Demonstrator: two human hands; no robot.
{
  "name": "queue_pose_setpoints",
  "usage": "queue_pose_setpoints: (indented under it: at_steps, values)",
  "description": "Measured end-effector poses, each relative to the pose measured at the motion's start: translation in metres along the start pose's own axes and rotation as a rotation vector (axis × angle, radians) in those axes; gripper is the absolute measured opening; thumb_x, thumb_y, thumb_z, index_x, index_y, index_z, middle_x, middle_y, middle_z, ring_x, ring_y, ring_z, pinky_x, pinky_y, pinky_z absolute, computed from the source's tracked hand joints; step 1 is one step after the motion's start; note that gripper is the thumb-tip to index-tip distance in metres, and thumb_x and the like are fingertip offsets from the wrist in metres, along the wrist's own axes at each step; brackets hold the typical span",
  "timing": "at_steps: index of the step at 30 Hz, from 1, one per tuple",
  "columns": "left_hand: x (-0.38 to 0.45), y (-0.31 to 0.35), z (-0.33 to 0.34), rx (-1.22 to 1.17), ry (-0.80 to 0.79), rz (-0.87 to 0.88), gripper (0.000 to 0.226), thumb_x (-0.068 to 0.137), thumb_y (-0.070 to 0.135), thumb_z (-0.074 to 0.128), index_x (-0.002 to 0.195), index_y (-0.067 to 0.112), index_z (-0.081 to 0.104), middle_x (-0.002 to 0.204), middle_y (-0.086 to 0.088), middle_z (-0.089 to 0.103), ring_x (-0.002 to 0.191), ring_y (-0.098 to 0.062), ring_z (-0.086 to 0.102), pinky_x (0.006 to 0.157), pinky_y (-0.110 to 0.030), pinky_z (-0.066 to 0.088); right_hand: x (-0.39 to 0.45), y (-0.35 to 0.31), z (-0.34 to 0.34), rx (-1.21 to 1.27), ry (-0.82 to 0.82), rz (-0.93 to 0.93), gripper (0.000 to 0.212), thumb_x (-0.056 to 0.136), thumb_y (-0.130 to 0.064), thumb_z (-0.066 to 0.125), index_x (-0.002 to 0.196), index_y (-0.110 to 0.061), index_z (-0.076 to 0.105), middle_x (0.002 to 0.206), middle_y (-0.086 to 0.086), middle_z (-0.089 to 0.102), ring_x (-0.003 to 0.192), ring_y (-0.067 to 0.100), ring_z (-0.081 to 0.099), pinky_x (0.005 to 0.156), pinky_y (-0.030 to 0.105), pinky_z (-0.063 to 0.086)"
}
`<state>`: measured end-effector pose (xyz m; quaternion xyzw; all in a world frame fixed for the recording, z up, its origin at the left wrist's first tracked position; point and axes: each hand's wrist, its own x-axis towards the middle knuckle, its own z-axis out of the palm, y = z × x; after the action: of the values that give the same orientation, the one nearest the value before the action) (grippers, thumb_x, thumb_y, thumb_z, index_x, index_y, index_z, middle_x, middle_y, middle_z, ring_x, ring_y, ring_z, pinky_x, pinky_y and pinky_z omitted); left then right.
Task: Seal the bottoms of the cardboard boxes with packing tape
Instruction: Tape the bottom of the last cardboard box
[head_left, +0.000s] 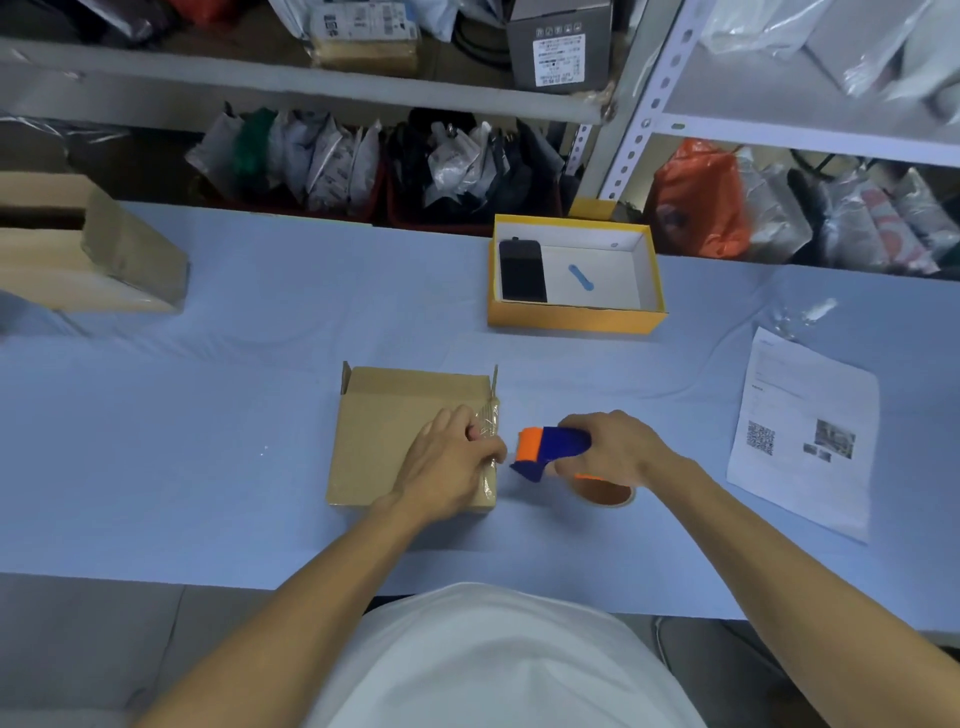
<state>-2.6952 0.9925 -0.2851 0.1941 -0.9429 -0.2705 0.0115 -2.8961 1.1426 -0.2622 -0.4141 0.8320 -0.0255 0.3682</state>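
A small brown cardboard box (379, 441) lies on the blue table in front of me, one flap raised along its far edge. Clear packing tape (490, 415) runs over its right edge. My left hand (452, 462) rests flat on the box's right side, fingers pressing the tape near the edge. My right hand (618, 449) grips the blue and orange tape dispenser (545, 447) just right of the box, its orange head pointing at the box. The brown tape roll (602, 491) shows below my right hand.
A yellow open box (571, 317) holding a black phone (522, 270) stands farther back. A printed sheet (805, 431) lies at the right. Another cardboard box (88, 260) sits at the far left. Metal shelves (311, 88) with bagged goods line the back.
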Motion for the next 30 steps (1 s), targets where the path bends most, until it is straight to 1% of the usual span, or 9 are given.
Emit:
queue_pose_setpoints:
  at_steps: [3, 6, 9, 11, 13, 17, 22, 26, 30]
  values:
    - [0.004, 0.006, 0.000, -0.038, -0.045, -0.032, 0.020, 0.082, 0.018, 0.061, 0.085, 0.037, 0.065, 0.088, 0.012, 0.037, 0.088, -0.015, 0.036, 0.074, -0.025, 0.034, -0.018, 0.005, 0.002, 0.197, 0.147, -0.043, 0.064, 0.059, -0.074, 0.063, 0.115, -0.042, 0.057, 0.102, -0.018, 0.067, 0.093, 0.010, 0.062, 0.081, 0.033, 0.055]
    - [0.009, 0.002, -0.013, -0.503, -0.063, -0.178, 0.036, 0.089, -0.002, 0.051, 0.094, 0.024, 0.075, 0.088, 0.006, 0.059, 0.091, -0.015, 0.057, 0.082, -0.022, 0.047, -0.035, 0.004, 0.008, 0.394, 0.230, -0.148, 0.049, 0.067, -0.055, 0.078, 0.111, -0.042, 0.061, 0.096, -0.018, 0.069, 0.089, 0.008, 0.065, 0.079, 0.034, 0.056]
    - [0.004, 0.004, -0.026, -0.713, 0.017, -0.361, 0.024, 0.094, 0.013, 0.048, 0.090, 0.022, 0.070, 0.079, 0.007, 0.072, 0.073, -0.006, 0.065, 0.071, -0.022, 0.053, -0.043, -0.005, 0.014, 0.474, 0.249, -0.239, 0.052, 0.068, -0.041, 0.087, 0.112, -0.046, 0.060, 0.099, -0.020, 0.069, 0.091, 0.007, 0.066, 0.079, 0.034, 0.057]
    - [0.000, 0.012, -0.026, -0.755, -0.010, -0.435, 0.024, 0.096, 0.022, 0.051, 0.079, 0.018, 0.068, 0.074, 0.006, 0.072, 0.068, -0.011, 0.067, 0.067, -0.030, 0.058, -0.046, -0.012, 0.015, 0.488, 0.249, -0.287, 0.055, 0.068, -0.041, 0.088, 0.114, -0.048, 0.059, 0.102, -0.022, 0.068, 0.094, 0.007, 0.066, 0.079, 0.032, 0.057]
    - [-0.004, 0.020, -0.026, -0.883, -0.031, -0.497, 0.025, 0.096, 0.018, 0.054, 0.076, 0.009, 0.067, 0.073, 0.000, 0.070, 0.072, -0.017, 0.069, 0.067, -0.034, 0.061, -0.047, -0.019, 0.016, 0.469, 0.259, -0.325, 0.056, 0.067, -0.046, 0.087, 0.116, -0.047, 0.058, 0.105, -0.024, 0.067, 0.097, 0.007, 0.065, 0.081, 0.030, 0.057]
    - [-0.010, 0.021, -0.029, -1.124, -0.018, -0.608, 0.015, 0.093, 0.005, 0.060, 0.081, 0.007, 0.068, 0.074, 0.001, 0.068, 0.070, -0.010, 0.069, 0.062, -0.022, 0.056, -0.046, -0.023, 0.018, 0.436, 0.261, -0.325, 0.062, 0.068, -0.052, 0.085, 0.122, -0.040, 0.058, 0.110, -0.024, 0.065, 0.102, 0.005, 0.062, 0.082, 0.031, 0.057]
    - [-0.014, 0.019, -0.029, -0.910, 0.054, -0.712, 0.015, 0.083, 0.000, 0.069, 0.071, 0.008, 0.067, 0.067, -0.004, 0.066, 0.062, -0.018, 0.064, 0.064, -0.029, 0.058, -0.045, -0.031, 0.020, 0.392, 0.262, -0.343, 0.061, 0.066, -0.059, 0.083, 0.119, -0.047, 0.055, 0.107, -0.030, 0.062, 0.101, 0.000, 0.060, 0.080, 0.024, 0.056]
    - [-0.024, 0.004, -0.033, -0.684, 0.088, -0.753, 0.019, 0.080, 0.012, 0.076, 0.062, 0.011, 0.068, 0.056, -0.003, 0.069, 0.050, -0.013, 0.064, 0.063, -0.031, 0.059, -0.045, -0.017, 0.020, 0.334, 0.217, -0.310, 0.062, 0.066, -0.050, 0.086, 0.121, -0.048, 0.057, 0.106, -0.030, 0.065, 0.098, 0.001, 0.063, 0.081, 0.030, 0.058]
    - [-0.029, -0.007, -0.037, -0.527, 0.044, -0.758, 0.028, 0.079, 0.017, 0.078, 0.054, 0.012, 0.066, 0.054, -0.001, 0.069, 0.053, -0.012, 0.068, 0.063, -0.029, 0.060, -0.047, 0.000, 0.019, 0.313, 0.186, -0.264, 0.061, 0.066, -0.050, 0.086, 0.119, -0.051, 0.056, 0.106, -0.027, 0.066, 0.097, 0.003, 0.064, 0.083, 0.030, 0.058]
